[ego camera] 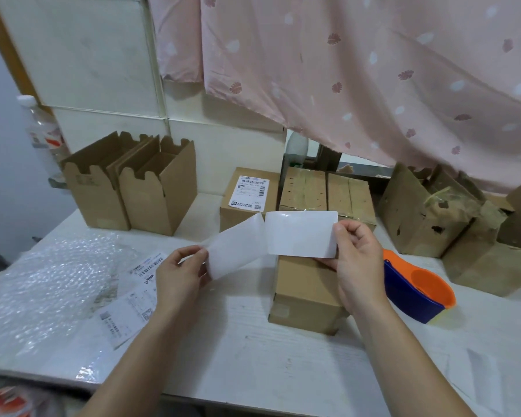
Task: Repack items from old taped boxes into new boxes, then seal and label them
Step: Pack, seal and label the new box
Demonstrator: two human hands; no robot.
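Mid-frame, the left hand [181, 273] pinches the backing strip [235, 251] while the right hand [355, 260] pinches the white label [301, 233] above a sealed box [306, 296] on the desk [253, 350].

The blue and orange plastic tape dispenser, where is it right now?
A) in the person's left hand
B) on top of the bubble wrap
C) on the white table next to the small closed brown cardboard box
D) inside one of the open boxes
C: the blue and orange plastic tape dispenser lies on the white table, just right of the small closed brown cardboard box.
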